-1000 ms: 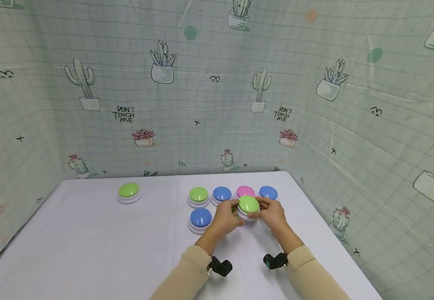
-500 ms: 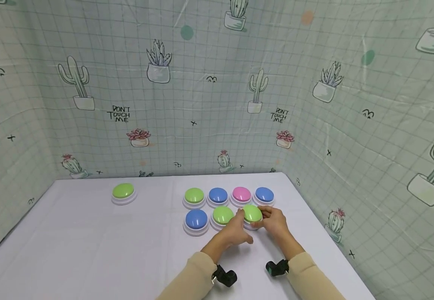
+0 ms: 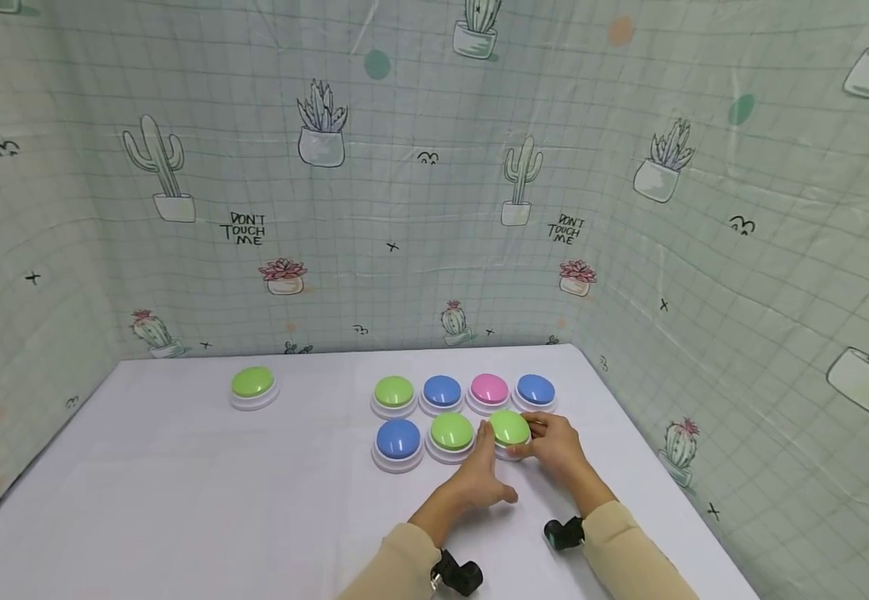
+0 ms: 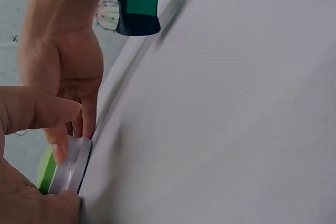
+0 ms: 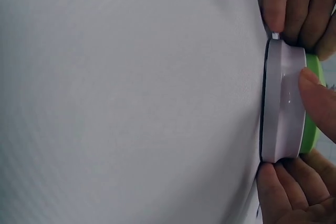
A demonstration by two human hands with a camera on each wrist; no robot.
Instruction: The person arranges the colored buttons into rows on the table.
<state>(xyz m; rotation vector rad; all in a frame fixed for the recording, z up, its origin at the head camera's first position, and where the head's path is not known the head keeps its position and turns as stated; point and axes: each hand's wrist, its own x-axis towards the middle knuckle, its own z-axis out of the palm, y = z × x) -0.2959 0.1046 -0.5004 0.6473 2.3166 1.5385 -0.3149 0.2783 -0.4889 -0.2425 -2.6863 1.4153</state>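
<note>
A green push button (image 3: 509, 427) with a white base sits on the white table at the right end of the front row. My right hand (image 3: 557, 446) grips it, thumb on the front of the base and fingers round its right side, as the right wrist view shows. At its left side my left hand (image 3: 479, 479) touches the base with extended fingers, while the left thumb (image 4: 52, 111) stands away from it. Left of these hands are another green push button (image 3: 452, 431) and a blue push button (image 3: 398, 439).
Behind them runs a row: a green button (image 3: 393, 391), a blue button (image 3: 441, 390), a pink button (image 3: 490, 388) and another blue button (image 3: 536, 388). One more green button (image 3: 252, 381) stands apart at the far left. A patterned cloth (image 3: 374, 192) hangs round the table (image 3: 179, 500).
Both hands have lowered the green push button onto the table, right of the other green one. The left thumb has come off it; the right hand keeps its grip.
</note>
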